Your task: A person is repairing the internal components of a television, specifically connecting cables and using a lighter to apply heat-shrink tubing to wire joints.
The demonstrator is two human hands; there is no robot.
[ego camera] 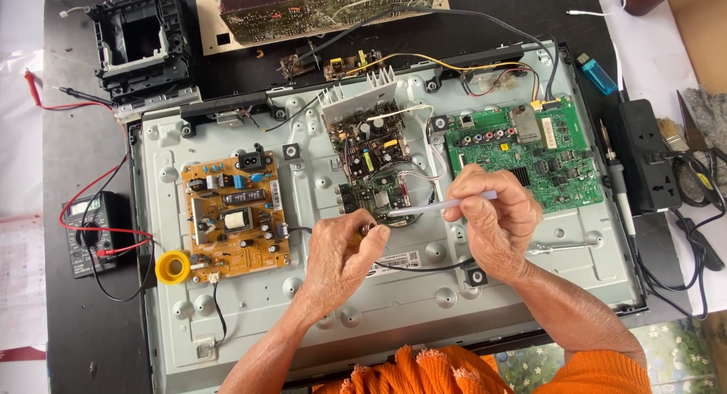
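Multimeter (95,231): placed at far left on the dark table, with red and black leads.
Solder spool (173,267): yellow, just beside the tan power board (235,214).
Left hand (338,259): closed around a small metal part, below the small green board (376,199).
Right hand (496,220): a pale slim tool (432,207) is gripped, its tip pointed at the small board.
Main green board (530,155): mounted at right on the grey metal chassis (394,318).

A pale slim tool (443,205) lies level over the small green circuit board (376,195).
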